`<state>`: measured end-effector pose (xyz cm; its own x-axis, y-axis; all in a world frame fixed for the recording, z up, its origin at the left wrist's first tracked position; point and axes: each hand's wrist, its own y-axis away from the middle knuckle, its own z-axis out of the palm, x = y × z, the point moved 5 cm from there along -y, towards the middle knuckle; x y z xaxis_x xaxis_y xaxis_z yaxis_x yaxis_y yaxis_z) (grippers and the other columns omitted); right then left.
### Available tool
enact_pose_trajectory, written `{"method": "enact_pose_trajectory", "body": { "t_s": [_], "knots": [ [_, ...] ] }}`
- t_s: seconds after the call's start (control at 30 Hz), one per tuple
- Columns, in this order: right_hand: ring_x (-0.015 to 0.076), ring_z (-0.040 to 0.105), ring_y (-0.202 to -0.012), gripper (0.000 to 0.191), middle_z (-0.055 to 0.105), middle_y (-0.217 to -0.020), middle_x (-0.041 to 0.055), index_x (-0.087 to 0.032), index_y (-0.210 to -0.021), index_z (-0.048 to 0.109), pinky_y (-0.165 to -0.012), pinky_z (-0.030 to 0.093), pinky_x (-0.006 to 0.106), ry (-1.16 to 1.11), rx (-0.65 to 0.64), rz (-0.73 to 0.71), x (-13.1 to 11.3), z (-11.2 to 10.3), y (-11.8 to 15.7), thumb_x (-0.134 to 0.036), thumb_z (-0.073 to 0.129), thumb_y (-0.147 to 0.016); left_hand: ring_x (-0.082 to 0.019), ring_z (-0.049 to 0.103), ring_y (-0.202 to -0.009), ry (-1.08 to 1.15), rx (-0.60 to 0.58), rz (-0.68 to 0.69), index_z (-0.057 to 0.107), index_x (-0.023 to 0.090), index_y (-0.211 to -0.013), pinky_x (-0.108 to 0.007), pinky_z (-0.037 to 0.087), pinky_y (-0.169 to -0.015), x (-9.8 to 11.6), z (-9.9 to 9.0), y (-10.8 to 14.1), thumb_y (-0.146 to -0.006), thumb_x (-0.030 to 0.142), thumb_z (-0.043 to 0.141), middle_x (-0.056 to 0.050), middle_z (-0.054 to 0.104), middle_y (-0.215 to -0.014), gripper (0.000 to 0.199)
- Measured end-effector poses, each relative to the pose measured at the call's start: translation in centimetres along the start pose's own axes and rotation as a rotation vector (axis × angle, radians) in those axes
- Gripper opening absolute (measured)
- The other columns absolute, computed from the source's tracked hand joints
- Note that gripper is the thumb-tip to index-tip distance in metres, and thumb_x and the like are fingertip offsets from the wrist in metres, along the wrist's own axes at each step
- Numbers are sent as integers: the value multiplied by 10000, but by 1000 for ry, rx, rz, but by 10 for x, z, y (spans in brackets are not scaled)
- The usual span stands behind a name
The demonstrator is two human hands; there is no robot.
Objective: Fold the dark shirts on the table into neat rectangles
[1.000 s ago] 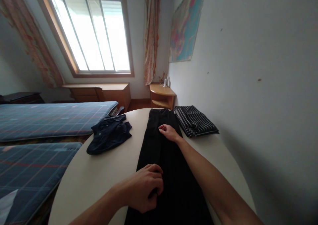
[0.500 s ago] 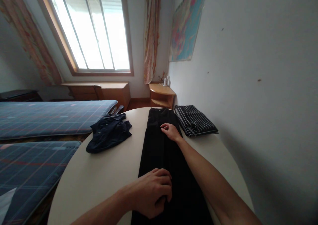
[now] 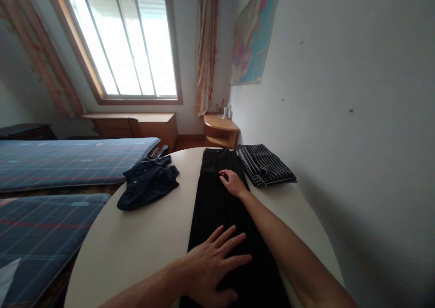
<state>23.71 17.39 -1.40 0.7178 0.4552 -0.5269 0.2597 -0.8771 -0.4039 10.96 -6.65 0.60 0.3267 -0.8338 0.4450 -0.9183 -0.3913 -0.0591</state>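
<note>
Black trousers [image 3: 212, 208] lie lengthwise on a pale round table [image 3: 142, 244], waistband at the far edge. My left hand [image 3: 217, 265] is spread over the near part of the trouser legs, palm down, fingers apart. Farther up, below the waistband, my right hand [image 3: 233, 182] rests on the cloth with bent fingers; a small gap shows between fingers and thumb. To the left lies a dark navy garment with buttons [image 3: 149, 183], loosely bunched. A folded black-and-white striped garment [image 3: 267, 165] sits right of the waistband. The trousers' near end runs out of view.
Two beds with blue plaid mattresses [image 3: 78, 163] stand on the left, close to the table. A wall [image 3: 356, 163] runs along the right side. Beyond the table are a small corner shelf [image 3: 221, 124] and a wooden desk [image 3: 156, 126] under the window.
My left hand has gone from curled fingers to a flat, spread palm on the trousers. My right hand stays at nearly the same spot, its fingers slightly more apart.
</note>
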Motion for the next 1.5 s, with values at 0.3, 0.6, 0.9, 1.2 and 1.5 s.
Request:
{"method": "enact_pose_trajectory", "body": {
  "t_s": [0.3, 0.6, 0.9, 1.2, 1.5],
  "knots": [
    [204, 562, -1208, 309, 661, -1234, 86, -196, -1175, 663, -1092, 403, 411, 21, -122, -223, 2, -25, 32, -140, 513, -910, -288, 322, -1453, -42, 80, 82, 647, 250, -1049, -461, 323, -1175, -8, -5, 6, -751, 189, 631, -4, 504, -1473, 305],
    [269, 388, -1417, 355, 555, -1430, 89, -235, -1269, 657, -1176, 304, 478, 80, -267, -217, -12, -31, 81, -325, 589, -932, -254, 432, -1381, 43, 110, 95, 618, 233, -936, -442, 333, -1161, -2, -10, 4, -769, 138, 629, -3, 608, -1348, 192],
    [245, 454, -1371, 318, 571, -1415, 74, -256, -1230, 685, -1163, 337, 456, 36, -300, -238, -20, -35, 90, -245, 581, -929, -265, 454, -1359, 61, 105, 95, 655, 250, -990, -446, 341, -1142, -3, -2, 2, -801, 277, 702, -16, 598, -1362, 196],
    [221, 514, -1300, 282, 618, -1346, 65, -270, -1183, 709, -1118, 385, 410, 46, -266, -265, -21, -38, 90, -223, 578, -938, -197, 546, -1263, 33, 63, 145, 667, 326, -1148, -384, 341, -1117, 10, -2, -3, -924, 208, 587, 43, 689, -1249, 266],
    [212, 612, -1056, 281, 686, -1116, 83, -225, -1157, 708, -954, 459, 322, 299, -236, -199, -36, -32, 74, -178, 499, -975, -159, 598, -1155, -51, 98, 152, 677, 282, -1026, -289, 425, -999, 8, 2, -7, -977, 296, 579, 37, 691, -1225, 111]
  ]
}}
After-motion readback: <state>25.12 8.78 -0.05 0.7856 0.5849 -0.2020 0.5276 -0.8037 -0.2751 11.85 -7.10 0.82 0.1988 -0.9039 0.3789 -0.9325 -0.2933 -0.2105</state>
